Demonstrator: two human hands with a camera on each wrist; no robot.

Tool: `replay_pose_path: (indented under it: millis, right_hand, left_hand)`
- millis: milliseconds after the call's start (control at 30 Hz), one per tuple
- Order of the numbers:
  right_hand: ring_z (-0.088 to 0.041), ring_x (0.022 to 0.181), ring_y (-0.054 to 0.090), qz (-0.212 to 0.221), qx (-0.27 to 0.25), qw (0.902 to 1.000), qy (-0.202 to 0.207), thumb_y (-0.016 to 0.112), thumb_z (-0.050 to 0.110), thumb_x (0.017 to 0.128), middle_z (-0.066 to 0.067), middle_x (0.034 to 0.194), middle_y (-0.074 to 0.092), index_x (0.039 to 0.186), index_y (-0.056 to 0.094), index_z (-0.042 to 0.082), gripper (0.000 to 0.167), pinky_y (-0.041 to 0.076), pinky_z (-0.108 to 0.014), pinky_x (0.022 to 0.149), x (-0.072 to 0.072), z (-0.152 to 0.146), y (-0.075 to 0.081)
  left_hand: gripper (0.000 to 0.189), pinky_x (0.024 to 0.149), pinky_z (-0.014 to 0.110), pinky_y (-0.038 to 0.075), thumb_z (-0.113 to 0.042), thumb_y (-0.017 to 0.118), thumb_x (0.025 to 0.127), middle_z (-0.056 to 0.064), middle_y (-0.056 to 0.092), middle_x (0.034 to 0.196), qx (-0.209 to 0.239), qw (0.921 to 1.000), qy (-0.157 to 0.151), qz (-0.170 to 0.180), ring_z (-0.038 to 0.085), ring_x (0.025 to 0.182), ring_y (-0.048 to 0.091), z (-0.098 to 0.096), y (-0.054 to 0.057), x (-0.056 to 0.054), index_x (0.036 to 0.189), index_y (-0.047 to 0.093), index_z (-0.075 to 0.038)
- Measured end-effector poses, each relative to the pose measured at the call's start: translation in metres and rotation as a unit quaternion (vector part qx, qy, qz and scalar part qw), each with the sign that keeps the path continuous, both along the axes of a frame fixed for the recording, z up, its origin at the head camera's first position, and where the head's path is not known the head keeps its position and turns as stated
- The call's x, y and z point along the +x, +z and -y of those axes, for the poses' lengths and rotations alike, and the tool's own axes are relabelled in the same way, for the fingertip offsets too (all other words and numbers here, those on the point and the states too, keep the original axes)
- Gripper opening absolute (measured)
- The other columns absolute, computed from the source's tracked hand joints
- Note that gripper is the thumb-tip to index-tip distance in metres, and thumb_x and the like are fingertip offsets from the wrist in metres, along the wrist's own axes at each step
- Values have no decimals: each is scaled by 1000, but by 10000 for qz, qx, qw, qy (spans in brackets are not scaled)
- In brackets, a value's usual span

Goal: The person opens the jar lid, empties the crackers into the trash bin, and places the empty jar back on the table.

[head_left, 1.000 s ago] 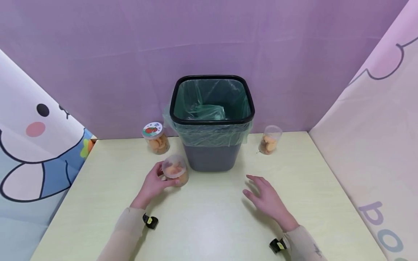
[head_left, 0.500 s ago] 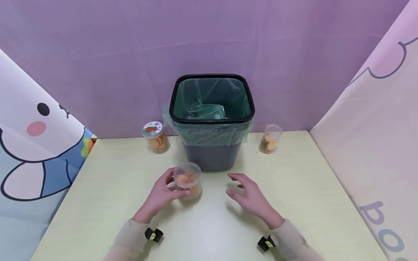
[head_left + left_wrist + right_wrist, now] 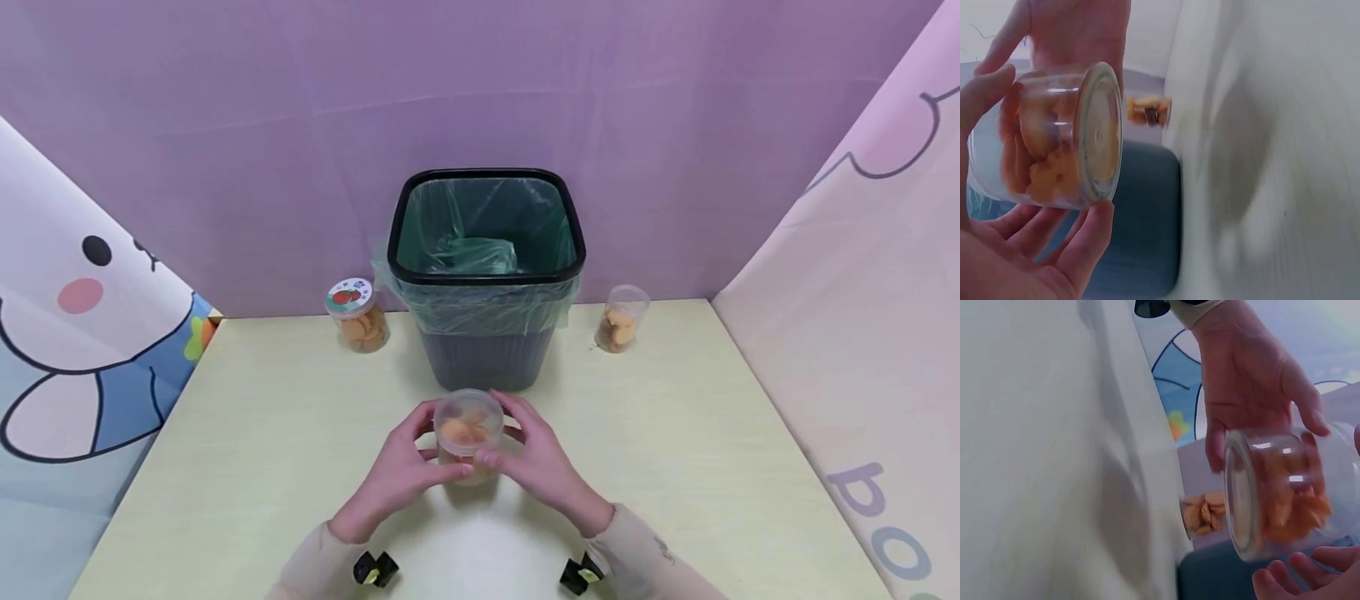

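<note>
Between both hands is a clear plastic jar [image 3: 469, 429] with orange-brown cookies [image 3: 1038, 147] inside. In the head view it stands in front of the bin, near the table's middle. My left hand [image 3: 405, 467] grips its left side, thumb across the front and fingers behind. From the right, my right hand [image 3: 540, 462] curls round it, thumb at the front and index finger at the upper rim. The wrist views show the jar's round base [image 3: 1242, 494] raised off the table, with shadows below.
Behind the jar stands a grey bin [image 3: 487, 358] lined with a green plastic bag [image 3: 480, 308]. A cookie jar with a tomato-picture lid [image 3: 360, 317] is at the back left, another clear jar of cookies [image 3: 621, 321] at the back right. Purple cloth [image 3: 480, 83] hangs behind the table [image 3: 300, 383].
My left hand has brought the jar rightward and nearer to me. My right hand has come left from beside the bin and now holds the jar's right side.
</note>
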State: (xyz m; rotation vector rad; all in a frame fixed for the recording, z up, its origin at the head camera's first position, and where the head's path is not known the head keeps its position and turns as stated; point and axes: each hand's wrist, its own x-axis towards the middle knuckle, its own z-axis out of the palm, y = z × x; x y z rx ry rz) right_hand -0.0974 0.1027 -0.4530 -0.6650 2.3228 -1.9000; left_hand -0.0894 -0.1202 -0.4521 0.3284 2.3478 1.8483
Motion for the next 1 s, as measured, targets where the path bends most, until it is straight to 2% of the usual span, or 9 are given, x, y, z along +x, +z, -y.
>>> replay_pose_path:
  millis: [133,233,433,600,800,1000]
  right_hand:
    - [-24,127,49,292,-166,9994,43,84,25,81,-5,138,53,144,50,15,73,47,-46,99,2,4,0]
    - [-23,125,51,436,-243,9988,18,86,25,79,-4,136,56,142,52,18,72,45,-47,100,2,5,0]
    - [-26,123,53,574,-443,9973,67,84,20,81,-6,134,58,141,53,14,68,46,-45,101,2,3,0]
    - [-28,121,54,788,-794,9936,162,81,16,83,-10,133,58,142,51,11,66,46,-39,100,2,-1,1]
    - [-28,120,54,974,-1267,9861,450,79,17,85,-17,133,56,143,49,4,66,47,-35,100,2,-2,1]
    - [-25,123,53,975,-1481,9829,503,79,17,85,-21,138,52,146,43,1,73,46,-34,101,3,-1,-2]
  left_hand:
    - [77,86,37,55,-22,93,69,0,59,128,-33,10000,75,-28,24,118,54,-6,2,4,136,54,-20]
    - [77,85,40,54,-24,93,69,-2,61,125,-118,9997,186,-63,23,116,55,-9,2,6,135,55,-20]
    - [81,86,37,53,-25,94,67,-4,60,126,-203,9994,233,-136,21,116,54,-10,-3,10,137,53,-20]
    - [89,90,39,50,-26,95,65,-2,59,127,-372,9993,-25,-79,19,119,53,-9,-9,11,141,50,-18]
    - [86,92,39,50,-21,94,65,0,61,124,-407,9989,-245,29,20,113,56,-11,-16,14,139,50,-13]
    - [82,88,33,50,-31,94,64,-2,64,120,-400,9991,-170,12,18,106,61,-14,-20,17,133,55,-13]
